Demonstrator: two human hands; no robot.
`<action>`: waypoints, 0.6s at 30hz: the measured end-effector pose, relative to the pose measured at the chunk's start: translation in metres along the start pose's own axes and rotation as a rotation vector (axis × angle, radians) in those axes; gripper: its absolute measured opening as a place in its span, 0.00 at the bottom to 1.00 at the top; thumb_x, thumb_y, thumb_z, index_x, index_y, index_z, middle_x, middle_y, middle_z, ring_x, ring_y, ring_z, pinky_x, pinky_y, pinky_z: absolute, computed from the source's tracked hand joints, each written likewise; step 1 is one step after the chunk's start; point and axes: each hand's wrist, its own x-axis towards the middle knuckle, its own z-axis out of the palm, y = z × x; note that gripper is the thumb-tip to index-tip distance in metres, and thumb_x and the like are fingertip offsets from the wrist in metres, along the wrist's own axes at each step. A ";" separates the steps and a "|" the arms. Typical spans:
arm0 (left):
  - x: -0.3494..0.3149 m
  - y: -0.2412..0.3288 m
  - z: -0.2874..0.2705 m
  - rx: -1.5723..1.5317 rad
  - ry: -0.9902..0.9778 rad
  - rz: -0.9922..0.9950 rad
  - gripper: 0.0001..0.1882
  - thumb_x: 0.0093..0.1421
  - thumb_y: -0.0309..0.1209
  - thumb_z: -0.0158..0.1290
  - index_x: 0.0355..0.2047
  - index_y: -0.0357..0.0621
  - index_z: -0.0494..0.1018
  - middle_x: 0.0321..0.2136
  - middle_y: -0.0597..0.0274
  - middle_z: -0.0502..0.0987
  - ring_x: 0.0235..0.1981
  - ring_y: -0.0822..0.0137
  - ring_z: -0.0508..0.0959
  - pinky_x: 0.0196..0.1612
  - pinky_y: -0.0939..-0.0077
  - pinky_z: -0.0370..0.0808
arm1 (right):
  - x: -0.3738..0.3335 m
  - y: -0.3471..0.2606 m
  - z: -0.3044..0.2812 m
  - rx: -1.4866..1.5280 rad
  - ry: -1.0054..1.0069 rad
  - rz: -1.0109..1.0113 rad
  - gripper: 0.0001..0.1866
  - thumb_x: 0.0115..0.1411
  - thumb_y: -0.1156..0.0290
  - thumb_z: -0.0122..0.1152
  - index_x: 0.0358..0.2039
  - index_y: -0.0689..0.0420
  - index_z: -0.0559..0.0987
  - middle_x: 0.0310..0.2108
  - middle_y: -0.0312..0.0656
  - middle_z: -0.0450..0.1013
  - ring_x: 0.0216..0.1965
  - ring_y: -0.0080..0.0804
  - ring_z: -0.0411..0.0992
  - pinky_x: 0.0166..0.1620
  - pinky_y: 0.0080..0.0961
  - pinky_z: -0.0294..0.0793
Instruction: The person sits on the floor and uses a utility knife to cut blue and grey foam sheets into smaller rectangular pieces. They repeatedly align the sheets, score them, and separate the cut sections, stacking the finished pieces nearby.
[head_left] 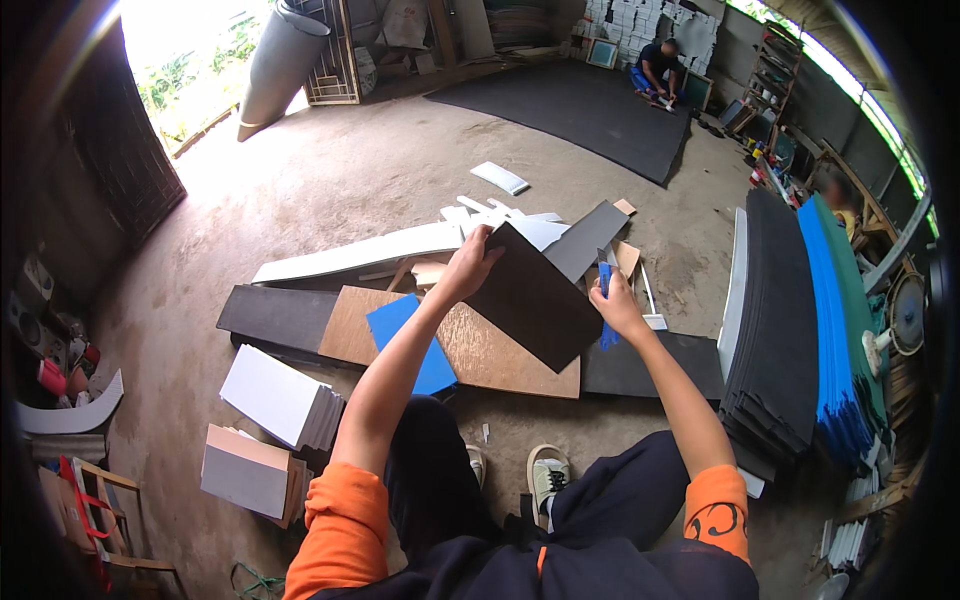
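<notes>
My left hand [473,262] grips a flat black foam sheet [535,300] by its upper left corner, tilted above the low work surface. In my right hand [618,303] is a blue utility knife [605,280], its blade pointing up, just off the sheet's right edge. Beneath lies a plywood board [490,350], with a blue foam piece [415,345] resting across it near my left forearm. Dark foam [275,315] extends to the left of the board, and more dark foam [655,365] to the right.
Stacks of white-topped sheets [275,390] and grey-topped sheets [240,475] stand at left. Tall piles of black sheets [775,320] and blue sheets [832,320] rise at right. White offcuts [500,178] lie ahead. Another person [660,75] sits on a large black mat [580,105] far back.
</notes>
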 end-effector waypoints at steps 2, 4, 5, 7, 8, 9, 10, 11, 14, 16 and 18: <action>0.001 0.034 0.009 0.151 -0.141 0.058 0.18 0.55 0.34 0.49 0.41 0.35 0.61 0.38 0.46 0.67 0.41 0.49 0.71 0.41 0.61 0.69 | -0.006 0.028 0.005 0.118 -0.127 0.210 0.12 0.55 0.71 0.47 0.36 0.61 0.59 0.28 0.46 0.70 0.24 0.34 0.72 0.28 0.29 0.72; -0.010 0.042 0.012 0.363 -0.205 0.137 0.16 0.54 0.34 0.50 0.38 0.37 0.62 0.34 0.50 0.67 0.36 0.53 0.73 0.35 0.63 0.72 | -0.013 -0.022 -0.008 0.415 -0.271 0.453 0.10 0.57 0.71 0.44 0.36 0.61 0.57 0.27 0.46 0.69 0.23 0.34 0.71 0.25 0.29 0.72; -0.015 0.040 0.013 0.427 -0.222 0.154 0.16 0.54 0.34 0.50 0.38 0.37 0.62 0.34 0.50 0.67 0.36 0.53 0.73 0.35 0.63 0.72 | -0.016 -0.046 -0.014 0.559 -0.342 0.573 0.10 0.58 0.71 0.42 0.35 0.61 0.57 0.27 0.46 0.69 0.22 0.34 0.71 0.24 0.29 0.73; -0.024 0.037 0.024 0.525 -0.251 0.196 0.16 0.53 0.34 0.51 0.38 0.38 0.63 0.34 0.51 0.67 0.36 0.54 0.73 0.34 0.63 0.73 | -0.018 -0.053 -0.013 0.715 -0.333 0.632 0.07 0.59 0.72 0.40 0.34 0.62 0.59 0.28 0.47 0.68 0.25 0.36 0.72 0.24 0.31 0.74; -0.026 0.039 0.026 0.527 -0.337 0.129 0.18 0.53 0.33 0.50 0.40 0.35 0.62 0.36 0.50 0.68 0.38 0.53 0.73 0.36 0.62 0.73 | -0.019 -0.053 -0.010 0.817 -0.335 0.680 0.07 0.59 0.72 0.41 0.33 0.62 0.59 0.28 0.47 0.68 0.26 0.36 0.72 0.25 0.31 0.74; -0.029 0.037 0.029 0.536 -0.355 0.136 0.18 0.52 0.33 0.51 0.40 0.35 0.62 0.36 0.51 0.68 0.38 0.53 0.73 0.35 0.63 0.73 | -0.021 -0.049 -0.007 0.919 -0.338 0.727 0.07 0.59 0.72 0.42 0.33 0.62 0.60 0.29 0.48 0.67 0.27 0.37 0.72 0.25 0.30 0.75; -0.033 0.033 0.033 0.545 -0.372 0.143 0.18 0.52 0.33 0.51 0.40 0.36 0.62 0.36 0.51 0.68 0.37 0.54 0.74 0.35 0.63 0.73 | -0.024 -0.039 0.000 1.078 -0.355 0.816 0.06 0.57 0.76 0.46 0.33 0.63 0.62 0.30 0.47 0.66 0.29 0.39 0.72 0.30 0.33 0.76; -0.036 0.027 0.036 0.561 -0.386 0.146 0.19 0.52 0.33 0.51 0.40 0.36 0.62 0.35 0.52 0.68 0.36 0.54 0.74 0.35 0.63 0.73 | -0.028 -0.034 0.006 1.146 -0.372 0.817 0.06 0.56 0.77 0.46 0.33 0.63 0.62 0.29 0.47 0.66 0.29 0.39 0.72 0.32 0.33 0.76; -0.045 0.013 0.043 0.564 -0.343 0.227 0.19 0.51 0.34 0.52 0.42 0.40 0.64 0.35 0.56 0.70 0.34 0.58 0.75 0.33 0.65 0.74 | -0.036 -0.032 0.014 1.314 -0.485 0.844 0.17 0.52 0.85 0.47 0.43 0.64 0.59 0.34 0.47 0.64 0.33 0.42 0.72 0.39 0.37 0.76; -0.047 0.015 0.051 0.563 -0.366 0.145 0.18 0.51 0.34 0.52 0.41 0.41 0.64 0.35 0.57 0.71 0.34 0.59 0.76 0.33 0.65 0.74 | -0.035 -0.039 0.014 1.254 -0.414 0.847 0.28 0.51 0.86 0.45 0.52 0.60 0.51 0.38 0.50 0.61 0.35 0.43 0.72 0.40 0.37 0.75; -0.046 0.021 0.057 0.550 -0.392 0.127 0.17 0.51 0.33 0.51 0.40 0.41 0.64 0.34 0.56 0.72 0.34 0.57 0.76 0.34 0.65 0.74 | -0.035 -0.045 0.011 1.226 -0.413 0.819 0.43 0.51 0.88 0.42 0.60 0.50 0.33 0.46 0.55 0.56 0.37 0.44 0.71 0.40 0.34 0.75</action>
